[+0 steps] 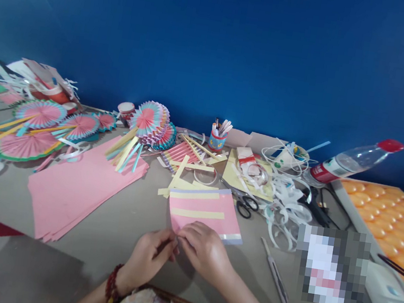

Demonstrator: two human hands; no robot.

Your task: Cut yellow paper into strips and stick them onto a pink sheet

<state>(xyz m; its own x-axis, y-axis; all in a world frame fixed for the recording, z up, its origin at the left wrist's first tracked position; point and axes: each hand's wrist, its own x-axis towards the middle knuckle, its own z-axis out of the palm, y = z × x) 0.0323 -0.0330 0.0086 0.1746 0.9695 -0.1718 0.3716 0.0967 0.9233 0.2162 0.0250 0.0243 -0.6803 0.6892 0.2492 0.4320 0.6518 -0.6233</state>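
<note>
A pink paper sheet (pixel 199 206) with pale yellow strips across it and lilac bands along two edges lies on the table in front of me. At its near left corner my left hand (pixel 151 254) is closed, thumb and fingers pinched together at the paper's edge. My right hand (pixel 204 252) meets it there, its fingers curled over the same edge and partly covering the sheet. The fingertips of both hands nearly touch. Just beyond the sheet lie loose yellow paper strips (pixel 177 178). Black-handled scissors (pixel 247 206) rest beside its right edge.
Left are stacked pink sheets (pixel 78 189) and folded paper fans (pixel 28 143). A pen cup (pixel 217 139) stands near the blue wall. Rightward lie curled white strips (pixel 286 199), a slim metal tool (pixel 282 287), a leaning plastic bottle (pixel 352 164) and an orange padded box (pixel 390 215).
</note>
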